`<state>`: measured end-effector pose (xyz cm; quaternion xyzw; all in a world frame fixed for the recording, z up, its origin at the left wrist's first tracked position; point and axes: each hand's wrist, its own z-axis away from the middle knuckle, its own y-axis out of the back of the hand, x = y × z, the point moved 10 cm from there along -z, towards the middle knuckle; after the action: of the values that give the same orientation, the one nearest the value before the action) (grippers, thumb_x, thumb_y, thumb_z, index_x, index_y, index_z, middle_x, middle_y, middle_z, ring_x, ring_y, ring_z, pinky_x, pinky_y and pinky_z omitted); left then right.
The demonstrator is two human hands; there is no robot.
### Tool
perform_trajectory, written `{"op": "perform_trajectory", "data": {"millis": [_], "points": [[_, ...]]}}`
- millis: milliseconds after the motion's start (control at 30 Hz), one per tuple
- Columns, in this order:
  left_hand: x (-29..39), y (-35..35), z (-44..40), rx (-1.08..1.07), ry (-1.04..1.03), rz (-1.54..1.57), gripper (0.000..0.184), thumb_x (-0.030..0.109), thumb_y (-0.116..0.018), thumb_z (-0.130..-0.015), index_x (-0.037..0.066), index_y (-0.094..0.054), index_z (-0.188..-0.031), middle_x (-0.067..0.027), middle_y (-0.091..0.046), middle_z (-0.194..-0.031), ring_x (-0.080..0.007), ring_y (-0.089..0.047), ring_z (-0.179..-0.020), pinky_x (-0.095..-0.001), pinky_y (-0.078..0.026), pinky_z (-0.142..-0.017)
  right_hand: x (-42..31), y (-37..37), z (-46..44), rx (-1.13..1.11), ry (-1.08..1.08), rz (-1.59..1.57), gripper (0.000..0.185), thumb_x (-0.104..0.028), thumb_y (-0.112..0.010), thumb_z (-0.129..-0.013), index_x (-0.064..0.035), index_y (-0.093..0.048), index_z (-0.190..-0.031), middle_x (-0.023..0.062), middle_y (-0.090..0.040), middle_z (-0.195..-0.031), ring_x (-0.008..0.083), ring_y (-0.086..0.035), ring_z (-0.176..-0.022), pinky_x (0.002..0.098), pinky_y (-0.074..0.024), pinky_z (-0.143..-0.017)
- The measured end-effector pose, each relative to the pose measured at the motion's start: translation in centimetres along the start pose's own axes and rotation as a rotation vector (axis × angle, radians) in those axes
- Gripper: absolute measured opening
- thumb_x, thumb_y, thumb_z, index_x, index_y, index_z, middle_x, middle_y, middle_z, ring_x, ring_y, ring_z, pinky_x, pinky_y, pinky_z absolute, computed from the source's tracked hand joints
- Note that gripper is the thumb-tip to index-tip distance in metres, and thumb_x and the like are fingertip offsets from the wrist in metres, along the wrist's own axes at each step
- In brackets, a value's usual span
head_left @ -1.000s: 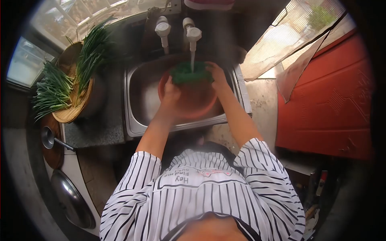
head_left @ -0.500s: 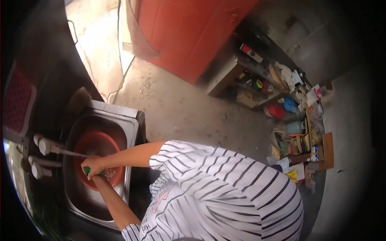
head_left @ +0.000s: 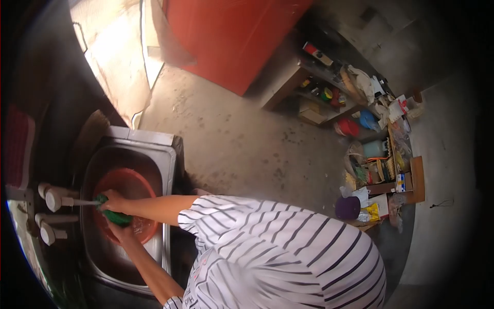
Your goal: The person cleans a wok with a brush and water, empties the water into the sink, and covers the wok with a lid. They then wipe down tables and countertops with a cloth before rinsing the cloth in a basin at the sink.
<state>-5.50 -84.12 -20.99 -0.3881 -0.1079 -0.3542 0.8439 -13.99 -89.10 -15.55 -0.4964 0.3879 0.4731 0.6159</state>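
A soft green cloth (head_left: 119, 218), bunched up and wet, is held between my two hands over a red-orange basin (head_left: 149, 186). My right hand (head_left: 117, 202) grips its upper end close to the tap, with part of the cloth sticking out past the fingers. My left hand (head_left: 121, 233) holds the lower end, its fingertips partly hidden under the cloth. From the white tap (head_left: 55, 200) a stream of water runs onto the cloth and my right hand. The basin stands in a steel sink (head_left: 126, 262), with some water in it.
A second white tap (head_left: 49, 232) sits beside the first. Tiles (head_left: 149, 137) edge the sink. A red door (head_left: 226, 41) stands beyond the concrete floor (head_left: 242, 139). Shelves (head_left: 288, 85) and a cluttered row with a purple item (head_left: 348, 208) line the far right.
The cloth has spread from a tight squeezed bundle into a larger wad. My hands, earlier clasped together, have moved apart, the right one closer to the tap. The view has shifted slightly.
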Motion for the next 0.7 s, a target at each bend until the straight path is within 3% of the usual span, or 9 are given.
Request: {"op": "perform_trajectory", "data": {"millis": [33,100,200,333,367,400,500,600,700], "points": [[-1.0,-1.1,2.2,0.022,0.132,0.044,0.043,0.038,-0.044,-0.082,0.013,-0.043,-0.117,-0.0045,-0.044,-0.117,-0.0200,-0.040,-0.111,-0.0371,-0.033,-0.093,-1.8,-0.2,0.7,0.088,0.177,0.189,0.046,-0.017,-0.063,-0.058,-0.0063,-0.054,-0.103,0.0159,-0.057,-0.087,0.0331,-0.053,-0.087,0.0366,-0.0399,-0.080],[1.6,9.1,-13.6,-0.841,0.261,0.624,0.040,0.032,-0.048,-0.080,0.015,-0.044,-0.116,-0.0059,-0.046,-0.115,-0.0196,-0.043,-0.107,-0.0361,-0.037,-0.088,-4.6,-2.8,3.5,0.003,0.520,0.467,0.048,-0.018,-0.064,-0.056,-0.0082,-0.055,-0.102,0.0145,-0.056,-0.094,0.0297,-0.050,-0.095,0.0365,-0.0377,-0.084],[1.0,8.4,-8.0,-0.386,-0.037,0.201,0.032,0.026,-0.049,-0.079,0.015,-0.047,-0.109,-0.0055,-0.050,-0.104,-0.0198,-0.048,-0.096,-0.0352,-0.042,-0.080,-7.4,-5.7,11.2,-0.304,0.872,0.647,0.040,-0.026,-0.062,-0.064,-0.0185,-0.054,-0.103,0.0112,-0.040,-0.121,0.0330,-0.035,-0.113,0.0512,-0.0276,-0.090],[0.0,12.4,-9.9,-0.211,-0.189,0.197,0.022,0.019,-0.049,-0.079,0.015,-0.051,-0.101,-0.0049,-0.055,-0.090,-0.0201,-0.055,-0.082,-0.0338,-0.048,-0.070,-14.0,-3.9,11.1,-0.239,0.969,0.873,0.025,-0.033,-0.059,-0.066,-0.0180,-0.062,-0.086,0.0057,-0.055,-0.101,0.0251,-0.046,-0.101,0.0448,-0.0337,-0.081],[-1.2,6.7,-5.4,0.006,-0.168,0.198,0.018,0.021,-0.049,-0.080,0.012,-0.053,-0.096,-0.0053,-0.056,-0.086,-0.0190,-0.056,-0.076,-0.0306,-0.050,-0.064,-7.2,-2.9,5.3,-0.216,0.684,0.612,0.021,-0.030,-0.058,-0.069,-0.0140,-0.061,-0.082,0.0092,-0.058,-0.096,0.0273,-0.051,-0.094,0.0441,-0.0365,-0.078],[-2.2,4.8,-6.4,-0.186,-0.122,0.213,0.020,0.022,-0.046,-0.083,0.007,-0.053,-0.094,-0.0073,-0.056,-0.086,-0.0194,-0.056,-0.076,-0.0333,-0.050,-0.067,-6.7,-1.8,4.4,-0.067,0.718,0.649,0.022,-0.026,-0.056,-0.072,-0.0092,-0.060,-0.085,0.0121,-0.059,-0.091,0.0297,-0.054,-0.085,0.0415,-0.0404,-0.074],[0.1,-1.5,1.0,0.021,-0.279,0.131,0.024,0.024,-0.045,-0.084,0.003,-0.053,-0.093,-0.0091,-0.057,-0.087,-0.0196,-0.057,-0.075,-0.0335,-0.049,-0.067,-4.2,-3.3,2.1,-0.181,0.684,0.918,0.024,-0.023,-0.056,-0.073,-0.0059,-0.059,-0.089,0.0150,-0.059,-0.087,0.0310,-0.056,-0.078,0.0365,-0.0430,-0.071],[1.0,-1.5,1.1,0.193,-0.347,0.030,0.029,0.024,-0.045,-0.083,-0.001,-0.054,-0.094,-0.0099,-0.057,-0.084,-0.0208,-0.057,-0.073,-0.0326,-0.047,-0.066,-3.8,0.2,-0.6,-0.012,0.125,0.172,0.023,-0.023,-0.054,-0.077,-0.0074,-0.059,-0.094,0.0119,-0.060,-0.080,0.0215,-0.057,-0.070,0.0314,-0.0437,-0.064],[3.2,0.9,-0.4,0.649,-0.516,-0.837,0.033,0.025,-0.040,-0.083,-0.004,-0.055,-0.084,-0.0163,-0.059,-0.081,-0.0257,-0.058,-0.073,-0.0383,-0.043,-0.063,2.6,2.9,-5.3,0.108,0.120,0.096,0.023,-0.024,-0.052,-0.080,-0.0031,-0.058,-0.089,0.0076,-0.058,-0.073,0.0182,-0.054,-0.064,0.0290,-0.0435,-0.059]]}}
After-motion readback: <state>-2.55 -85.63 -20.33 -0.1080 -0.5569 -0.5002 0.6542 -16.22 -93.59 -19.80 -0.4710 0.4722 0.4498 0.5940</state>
